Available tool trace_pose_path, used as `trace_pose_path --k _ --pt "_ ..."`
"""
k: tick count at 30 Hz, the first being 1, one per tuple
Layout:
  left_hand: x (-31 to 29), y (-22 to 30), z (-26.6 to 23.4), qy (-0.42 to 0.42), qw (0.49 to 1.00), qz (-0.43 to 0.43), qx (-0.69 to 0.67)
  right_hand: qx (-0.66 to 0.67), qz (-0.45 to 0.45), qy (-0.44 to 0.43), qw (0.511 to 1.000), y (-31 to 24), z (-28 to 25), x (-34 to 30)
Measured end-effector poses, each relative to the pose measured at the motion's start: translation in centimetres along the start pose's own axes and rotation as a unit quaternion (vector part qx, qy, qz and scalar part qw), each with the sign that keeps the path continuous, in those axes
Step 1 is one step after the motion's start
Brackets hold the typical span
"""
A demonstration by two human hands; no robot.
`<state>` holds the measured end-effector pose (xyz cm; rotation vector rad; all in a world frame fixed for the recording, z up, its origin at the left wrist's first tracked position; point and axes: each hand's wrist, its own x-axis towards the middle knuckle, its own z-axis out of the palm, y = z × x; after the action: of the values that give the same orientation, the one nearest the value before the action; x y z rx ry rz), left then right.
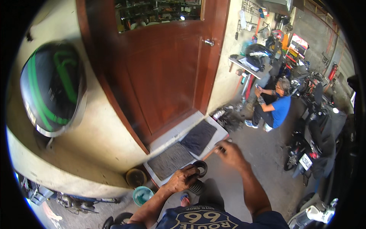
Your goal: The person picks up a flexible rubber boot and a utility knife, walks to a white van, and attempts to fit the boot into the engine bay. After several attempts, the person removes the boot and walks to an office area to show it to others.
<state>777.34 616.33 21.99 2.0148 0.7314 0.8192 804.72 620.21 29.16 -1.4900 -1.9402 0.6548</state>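
My left hand is closed around a black ribbed rubber boot with a round, open ring-shaped end. It is held in front of my body, above the tiled doorstep's near edge. To its right, my right hand is raised and apart from the boot. Its fingers look bent but are smeared by motion, so whether anything is between them cannot be made out.
A reddish-brown door stands ahead, with dark mats on its step. A black and green helmet hangs at left above a teal bucket. At right, a person in a blue shirt crouches near parked motorcycles.
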Motion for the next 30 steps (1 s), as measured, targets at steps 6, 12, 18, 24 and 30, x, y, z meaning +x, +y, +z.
trace_pose_path --k 6,12,18,24,30 --pt "15.8 -8.7 -9.7 0.088 0.995 -0.017 0.033 -0.085 -0.034 0.189 0.978 9.1 -9.8 30.0" --pt "30.9 -11.2 -17.9 0.131 0.984 -0.103 0.066 -0.110 -0.073 0.253 0.958 16.0 -15.9 60.4" --pt "36.5 -16.3 -21.1 0.183 0.969 -0.145 0.086 -0.118 -0.034 0.235 0.964 21.0 -14.2 75.8" --pt "43.5 -22.9 -24.6 0.115 0.965 -0.227 0.060 -0.110 -0.066 0.332 0.934 23.1 -12.3 81.3" --pt "53.3 -27.7 -29.6 0.022 0.971 -0.234 0.039 -0.096 0.078 0.257 0.958 21.7 -10.4 87.2"
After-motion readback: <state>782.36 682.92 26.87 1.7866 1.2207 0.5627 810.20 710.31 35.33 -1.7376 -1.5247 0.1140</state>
